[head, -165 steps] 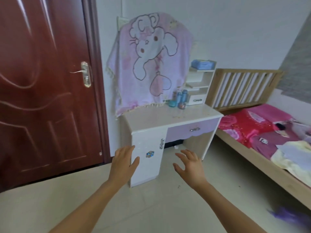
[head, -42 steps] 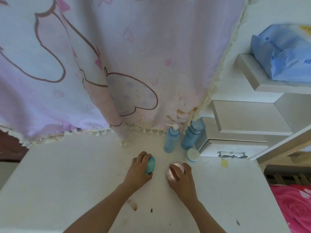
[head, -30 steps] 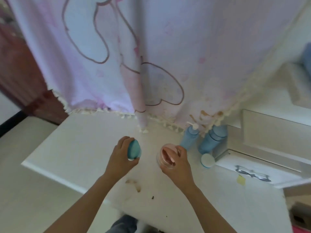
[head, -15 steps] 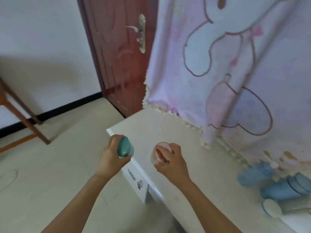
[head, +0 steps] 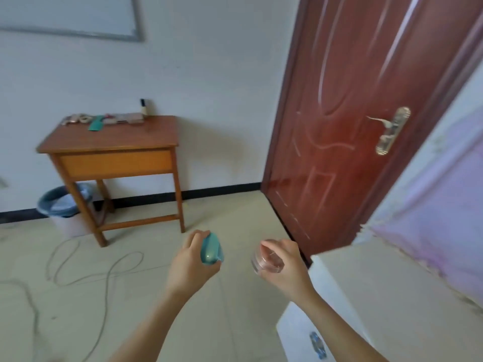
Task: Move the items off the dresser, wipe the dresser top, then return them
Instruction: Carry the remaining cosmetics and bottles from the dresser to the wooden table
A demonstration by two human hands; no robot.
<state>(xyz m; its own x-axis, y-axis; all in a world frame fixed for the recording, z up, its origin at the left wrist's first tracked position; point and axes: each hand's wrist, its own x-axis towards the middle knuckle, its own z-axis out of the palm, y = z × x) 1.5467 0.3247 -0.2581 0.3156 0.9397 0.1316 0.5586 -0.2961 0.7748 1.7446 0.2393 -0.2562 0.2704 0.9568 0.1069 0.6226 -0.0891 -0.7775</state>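
My left hand (head: pixel 189 267) grips a teal rounded container (head: pixel 211 249), held in the air over the floor. A clear pinkish round jar (head: pixel 266 260) sits in the curled fingers of my right hand (head: pixel 286 270), just left of the dresser's corner. The white dresser top (head: pixel 386 291) fills the lower right, with the purple cloth (head: pixel 439 210) hanging over its back. The bottles on the dresser are out of the frame.
A brown wooden table (head: pixel 115 142) stands against the far wall with small items along its back edge. A bin (head: pixel 61 207) sits beneath its left side. Cables (head: pixel 86 267) trail over the floor. The red door (head: pixel 352 121) is shut on the right.
My view has swung left, away from the dresser toward the wooden table. Both hands have carried the teal container and the jar off the dresser top and out over the floor.
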